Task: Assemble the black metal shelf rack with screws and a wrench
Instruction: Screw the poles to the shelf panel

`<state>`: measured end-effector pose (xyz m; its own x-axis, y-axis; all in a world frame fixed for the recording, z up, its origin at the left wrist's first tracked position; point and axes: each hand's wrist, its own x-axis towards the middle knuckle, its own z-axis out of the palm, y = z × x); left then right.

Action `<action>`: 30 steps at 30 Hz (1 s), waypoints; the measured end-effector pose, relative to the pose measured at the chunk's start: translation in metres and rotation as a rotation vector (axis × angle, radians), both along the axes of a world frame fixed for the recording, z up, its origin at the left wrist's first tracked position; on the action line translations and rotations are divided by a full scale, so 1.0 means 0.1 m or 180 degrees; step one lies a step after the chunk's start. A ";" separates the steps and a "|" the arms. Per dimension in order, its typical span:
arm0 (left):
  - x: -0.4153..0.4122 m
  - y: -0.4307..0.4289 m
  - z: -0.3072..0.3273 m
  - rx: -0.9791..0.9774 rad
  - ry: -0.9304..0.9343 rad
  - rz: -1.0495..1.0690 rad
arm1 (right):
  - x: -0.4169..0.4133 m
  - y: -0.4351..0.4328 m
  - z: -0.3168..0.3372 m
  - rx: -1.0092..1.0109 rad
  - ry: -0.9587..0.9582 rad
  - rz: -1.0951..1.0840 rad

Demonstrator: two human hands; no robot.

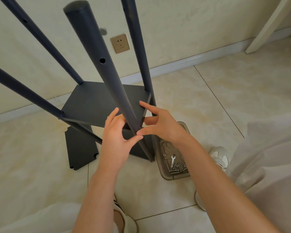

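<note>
The black metal rack stands on the tiled floor with four upright poles and one shelf plate (97,103) fitted partway up. The nearest pole (97,64) rises toward the camera. My left hand (116,140) curls round this pole where it meets the shelf's front corner, thumb and fingers on either side. My right hand (160,123) is at the same corner, its thumb tip touching the pole and its fingers spread along the shelf's edge. A small silver wrench (172,160) lies in a clear tray (168,176) with several screws and washers.
A loose black shelf plate (79,148) lies flat on the floor under the rack. The wall with a socket (120,43) is close behind. My feet in pale shoes (220,157) stand beside the tray. Pale fabric lies at the lower right and lower left.
</note>
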<state>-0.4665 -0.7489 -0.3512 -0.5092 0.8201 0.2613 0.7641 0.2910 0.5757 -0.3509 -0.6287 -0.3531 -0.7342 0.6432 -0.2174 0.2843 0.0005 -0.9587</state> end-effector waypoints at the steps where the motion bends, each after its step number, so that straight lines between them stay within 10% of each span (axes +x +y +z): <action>1: 0.00 0.00 -0.01 0.0090 -0.0013 -0.0018 | 0.01 0.00 -0.01 -0.0053 0.0017 0.0023; 7: -0.02 0.01 -0.02 0.0134 -0.0199 -0.0076 | -0.12 -0.04 -0.16 -0.1282 0.0167 -0.0751; 18: -0.07 0.00 -0.15 0.0274 0.0084 -0.0278 | -0.28 -0.04 -0.19 -0.0801 -0.0124 -0.0492; 24: -0.09 -0.02 -0.25 0.0273 0.0219 -0.0444 | -0.15 -0.02 -0.31 -0.1571 0.0498 -0.0433; 30: -0.07 -0.04 -0.33 0.0286 0.0225 -0.0227 | 0.09 0.09 -1.03 -0.1554 -0.0036 -0.1296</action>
<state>-0.4732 -0.7530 -0.3844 -0.4282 0.8252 0.3684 0.8205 0.1842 0.5411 -0.3415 -0.6202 -0.4558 -0.4476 0.6953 -0.5623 0.1797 -0.5461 -0.8182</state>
